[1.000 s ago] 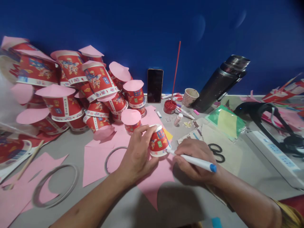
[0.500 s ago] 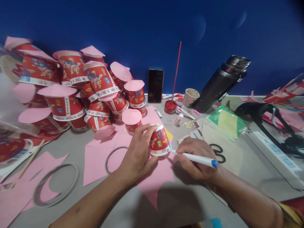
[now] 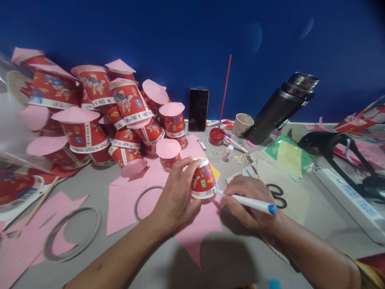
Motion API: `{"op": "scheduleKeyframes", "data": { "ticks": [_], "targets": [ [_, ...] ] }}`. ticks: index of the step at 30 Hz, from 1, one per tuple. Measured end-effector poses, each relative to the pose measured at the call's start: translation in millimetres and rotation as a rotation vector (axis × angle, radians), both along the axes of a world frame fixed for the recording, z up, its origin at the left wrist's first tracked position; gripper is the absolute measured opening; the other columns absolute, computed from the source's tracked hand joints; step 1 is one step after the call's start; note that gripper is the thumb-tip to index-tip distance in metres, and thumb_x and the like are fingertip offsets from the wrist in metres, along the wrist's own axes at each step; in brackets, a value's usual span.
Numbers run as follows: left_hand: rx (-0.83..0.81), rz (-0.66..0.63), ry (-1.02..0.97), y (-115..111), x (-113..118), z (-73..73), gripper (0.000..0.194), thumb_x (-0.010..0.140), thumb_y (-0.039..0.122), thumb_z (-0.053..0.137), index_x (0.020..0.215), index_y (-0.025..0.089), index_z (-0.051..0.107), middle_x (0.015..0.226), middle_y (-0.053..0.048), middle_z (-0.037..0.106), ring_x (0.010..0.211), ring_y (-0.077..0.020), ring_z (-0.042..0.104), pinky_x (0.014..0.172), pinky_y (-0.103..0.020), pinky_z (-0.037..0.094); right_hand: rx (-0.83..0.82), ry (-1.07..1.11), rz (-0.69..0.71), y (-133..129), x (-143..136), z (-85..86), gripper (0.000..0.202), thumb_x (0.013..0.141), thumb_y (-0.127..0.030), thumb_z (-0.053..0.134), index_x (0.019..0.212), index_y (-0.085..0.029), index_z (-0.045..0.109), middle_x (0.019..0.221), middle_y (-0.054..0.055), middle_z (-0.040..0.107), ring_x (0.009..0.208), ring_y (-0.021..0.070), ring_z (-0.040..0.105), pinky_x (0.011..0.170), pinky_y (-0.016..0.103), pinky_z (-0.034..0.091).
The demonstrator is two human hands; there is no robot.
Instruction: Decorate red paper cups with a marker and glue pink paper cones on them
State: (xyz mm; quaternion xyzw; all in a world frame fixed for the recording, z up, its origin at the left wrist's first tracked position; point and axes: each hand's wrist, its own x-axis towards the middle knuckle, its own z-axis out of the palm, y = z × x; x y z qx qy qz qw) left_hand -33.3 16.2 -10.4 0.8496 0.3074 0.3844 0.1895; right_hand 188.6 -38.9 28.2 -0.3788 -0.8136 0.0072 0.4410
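Upside down over pink paper [image 3: 207,224], a red patterned paper cup [image 3: 202,180] is gripped by my left hand [image 3: 176,192], fingers on its upturned base and thumb low on its side. My right hand [image 3: 246,198] holds a white marker pen [image 3: 252,204] with a blue end. The pen's tip meets the cup's white rim band at the lower right. Just behind my left hand stands another red cup with a pink paper disc [image 3: 168,149] on top. A yellow scrap [image 3: 215,171] shows behind the held cup.
Red cups with pink tops [image 3: 87,128] are piled at the left. Grey rings [image 3: 99,224] lie on and beside pink paper. Behind are a phone [image 3: 198,110], a red paint pot [image 3: 216,137] and a black thermos [image 3: 279,110]. Scissors [image 3: 278,196] and a power strip [image 3: 349,200] lie right.
The whole view has shifted slightly, so things sit a little further right and lower. My hands, the cup and the marker pen keep nearly the same positions relative to each other.
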Motion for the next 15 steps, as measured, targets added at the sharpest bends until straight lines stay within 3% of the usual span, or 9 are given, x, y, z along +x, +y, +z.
{"op": "scheduleKeyframes", "data": {
  "ticks": [8,15],
  "targets": [
    [0.001,0.026,0.025,-1.1,-0.3,1.7,0.088,0.077,0.005,0.062,0.159,0.021,0.033,0.145,-0.017,0.04,0.141,-0.0331,0.044,0.118,-0.051,0.046,0.007,0.005,-0.025,-3.8,0.6,3.0,0.009,0.095,-0.014,0.06,0.095,-0.023,0.063,0.072,0.001,0.075,0.063,0.0169,0.073,0.059,0.028,0.054],
    [0.062,0.061,0.089,-3.5,-2.8,3.1,0.085,0.084,0.019,0.069,0.161,0.021,0.032,0.141,-0.017,0.042,0.136,-0.035,0.046,0.112,-0.052,0.047,0.015,-0.017,-0.004,-6.7,-2.2,7.9,0.008,0.095,-0.015,0.059,0.097,-0.022,0.063,0.075,0.003,0.077,0.067,0.018,0.075,0.063,0.029,0.058]
  ]
}}
